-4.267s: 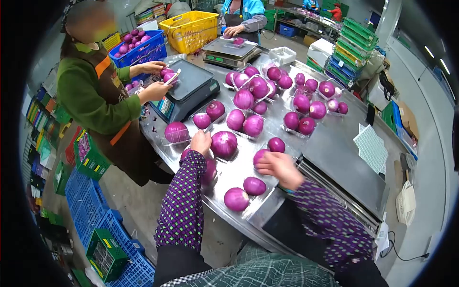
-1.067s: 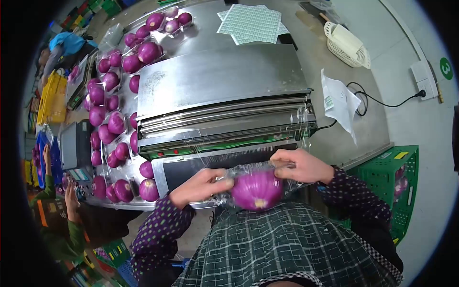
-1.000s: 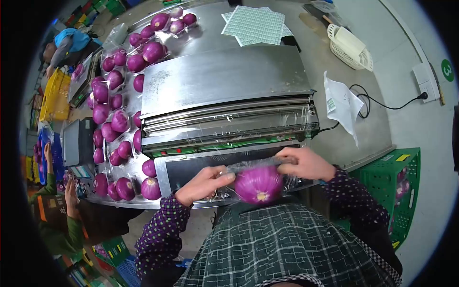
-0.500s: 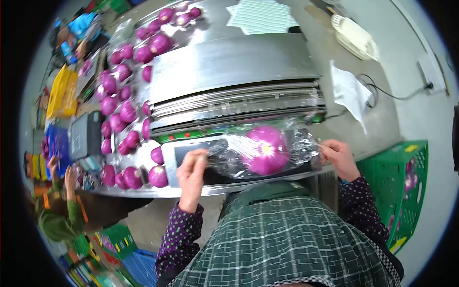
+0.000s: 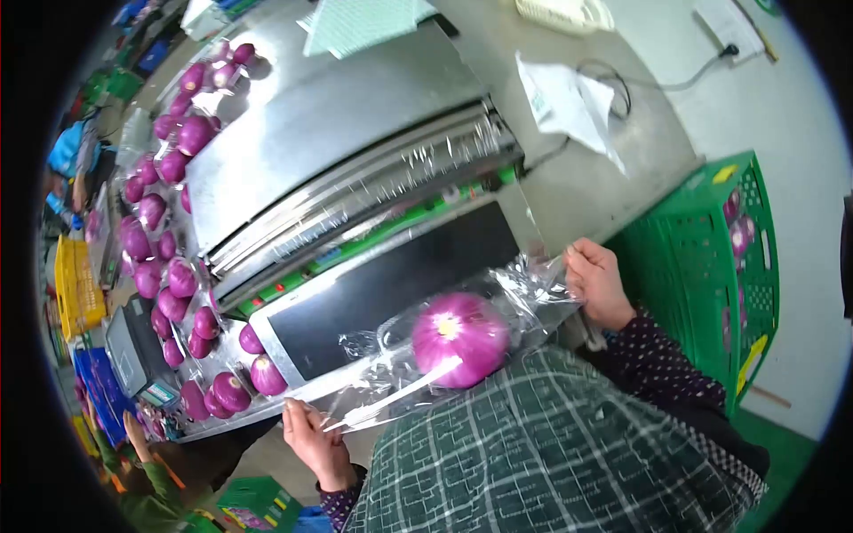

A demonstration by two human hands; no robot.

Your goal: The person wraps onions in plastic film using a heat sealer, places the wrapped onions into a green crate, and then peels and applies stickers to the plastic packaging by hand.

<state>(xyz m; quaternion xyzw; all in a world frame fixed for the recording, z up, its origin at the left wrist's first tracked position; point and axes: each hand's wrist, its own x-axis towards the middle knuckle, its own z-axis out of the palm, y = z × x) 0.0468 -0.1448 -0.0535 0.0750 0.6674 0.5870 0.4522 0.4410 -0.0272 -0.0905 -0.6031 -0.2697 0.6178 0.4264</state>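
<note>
One long shiny steel worktop [image 5: 293, 133] runs far out past both hands. On it sits one grey wrapping machine with a flat black plate [image 5: 391, 284], just beyond the two grips. One roll of clear film [image 5: 355, 191] lies behind that plate. One green plastic crate [image 5: 702, 258] stands to the right of the right grip.

One sheet of clear plastic film [image 5: 533, 289] is pulled out between the two grips. One big round purple onion [image 5: 458, 338] sits in that sheet, about midway between the grips. It is over the near edge of the black plate and close to the checked apron [image 5: 533, 462].

About twenty loose purple onions [image 5: 182, 277] lie along the worktop, well beyond the left grip. One white paper [image 5: 569, 98] lies well beyond the right grip.

The left hand [image 5: 313, 440] is clenched on the near left end of the film. The right hand [image 5: 597, 282] pinches the far right end. One other person's hand [image 5: 138, 426] shows to the left of the left grip.
</note>
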